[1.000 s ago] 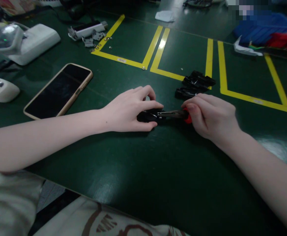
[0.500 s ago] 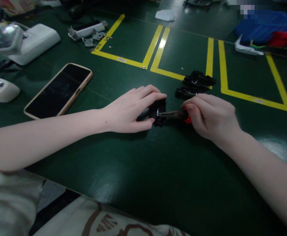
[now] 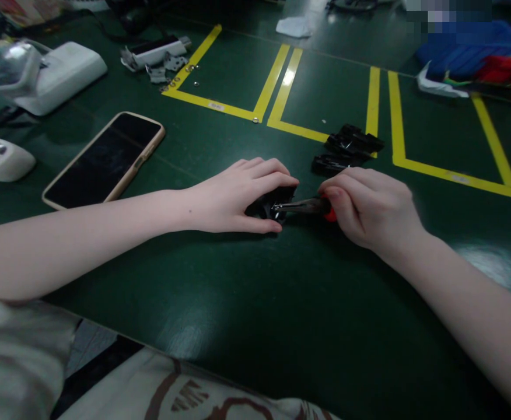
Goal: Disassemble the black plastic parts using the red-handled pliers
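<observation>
My left hand (image 3: 253,198) is closed around a small black plastic part (image 3: 285,201) on the green table, thumb on its near side and fingers on its far side. My right hand (image 3: 373,207) grips red-handled needle-nose pliers (image 3: 303,206), whose thin metal jaws point left. The tips of the jaws touch or reach into the black part, where something small and shiny shows; I cannot make out what it is. Beyond my right hand lie more black plastic parts (image 3: 347,150), partly over the yellow tape.
A phone (image 3: 107,160) lies left of my left arm, near a white mouse-like object (image 3: 2,159) and a white device (image 3: 69,76). Metal pieces (image 3: 163,61) sit at the back left. Yellow tape (image 3: 238,112) marks areas on the table. A blue bin (image 3: 469,46) stands back right.
The pliers and my right hand have shifted slightly left. My left thumb has moved a little further right along the black part, which now looks tilted differently.
</observation>
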Demonstrator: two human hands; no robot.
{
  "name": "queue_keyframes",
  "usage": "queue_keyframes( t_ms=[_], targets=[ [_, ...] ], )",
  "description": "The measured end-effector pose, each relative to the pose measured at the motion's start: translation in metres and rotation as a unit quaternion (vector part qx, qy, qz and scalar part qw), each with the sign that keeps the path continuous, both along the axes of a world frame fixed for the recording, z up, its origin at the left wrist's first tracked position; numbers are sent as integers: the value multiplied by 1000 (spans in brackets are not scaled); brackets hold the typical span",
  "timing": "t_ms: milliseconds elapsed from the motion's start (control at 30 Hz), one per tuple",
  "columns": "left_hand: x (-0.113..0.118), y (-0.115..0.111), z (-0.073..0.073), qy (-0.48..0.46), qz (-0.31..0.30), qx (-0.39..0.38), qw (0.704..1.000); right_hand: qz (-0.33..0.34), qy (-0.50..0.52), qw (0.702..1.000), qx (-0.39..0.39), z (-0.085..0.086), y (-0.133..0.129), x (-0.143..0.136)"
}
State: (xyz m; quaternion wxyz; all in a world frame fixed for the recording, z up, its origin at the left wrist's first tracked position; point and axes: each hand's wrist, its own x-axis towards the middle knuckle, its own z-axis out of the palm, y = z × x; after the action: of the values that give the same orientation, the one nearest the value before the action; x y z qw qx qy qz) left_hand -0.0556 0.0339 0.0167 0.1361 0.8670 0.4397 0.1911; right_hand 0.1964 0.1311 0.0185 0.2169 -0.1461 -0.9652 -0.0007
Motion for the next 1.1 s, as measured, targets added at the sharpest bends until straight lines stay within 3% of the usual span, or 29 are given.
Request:
queue_keyframes(
  t_ms=[400, 633, 967, 1100],
  targets=[
    [0, 1, 0, 13, 6, 16, 1000, 7, 7, 996, 86, -2, -1, 2],
    [0, 1, -1, 18, 1, 21, 1000, 24, 15, 996, 85, -3, -1, 0],
    [-3, 0, 0, -51, -82, -18, 995, 21, 9, 997, 71, -3, 0, 1],
    [-3, -2, 1, -50, -63, -27, 996, 12, 0, 998, 59, -3, 0, 0]
  ],
)
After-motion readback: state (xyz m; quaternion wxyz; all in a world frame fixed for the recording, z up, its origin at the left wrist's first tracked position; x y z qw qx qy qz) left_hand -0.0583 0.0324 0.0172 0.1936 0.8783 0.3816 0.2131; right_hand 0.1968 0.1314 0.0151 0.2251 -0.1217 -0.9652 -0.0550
